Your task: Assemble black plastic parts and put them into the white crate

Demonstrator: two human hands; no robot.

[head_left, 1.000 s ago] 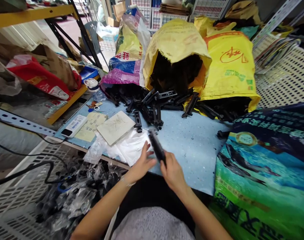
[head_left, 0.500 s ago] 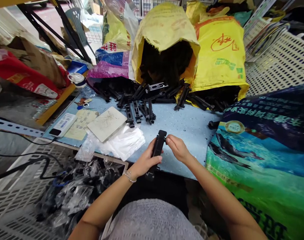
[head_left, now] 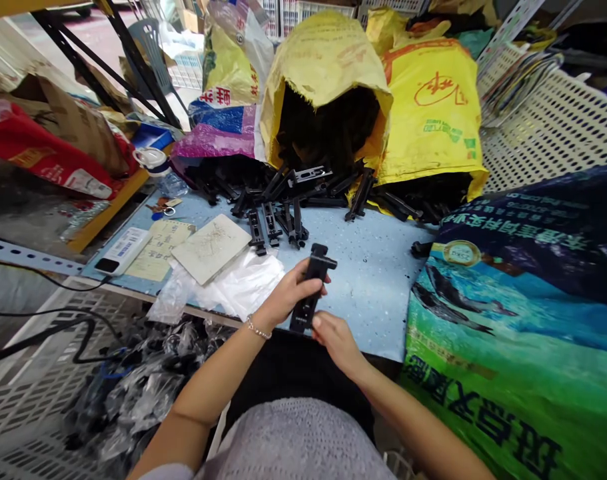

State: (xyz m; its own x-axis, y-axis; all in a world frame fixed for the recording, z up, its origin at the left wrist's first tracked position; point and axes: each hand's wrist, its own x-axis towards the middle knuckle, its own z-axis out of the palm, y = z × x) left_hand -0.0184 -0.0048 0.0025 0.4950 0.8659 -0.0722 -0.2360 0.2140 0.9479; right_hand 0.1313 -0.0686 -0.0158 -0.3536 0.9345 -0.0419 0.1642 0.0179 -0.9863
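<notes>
A long black plastic part [head_left: 308, 297] is tilted over the front edge of the blue tabletop. My left hand [head_left: 290, 292] is wrapped round its upper half, with the thumb across the front. At the part's lower right end, the fingers of my right hand [head_left: 336, 337] are pinched on its edge. A short knob sticks out to the right from the part's top. Several similar black parts [head_left: 270, 223] lie in a loose row further back, in front of an open yellow sack [head_left: 328, 57] filled with dark pieces.
White plastic bags [head_left: 248, 283] lie under a grey square plate [head_left: 212, 248] on the left. Beyond are a white device [head_left: 123, 251], keys and a bottle [head_left: 160, 170]. A blue-green sack [head_left: 508, 320] stands right. A white crate [head_left: 28, 393] holds clear-wrapped items at lower left.
My right hand has moved down from the part's top to its lower end. My left hand has shifted higher on the part, and the knob now points right.
</notes>
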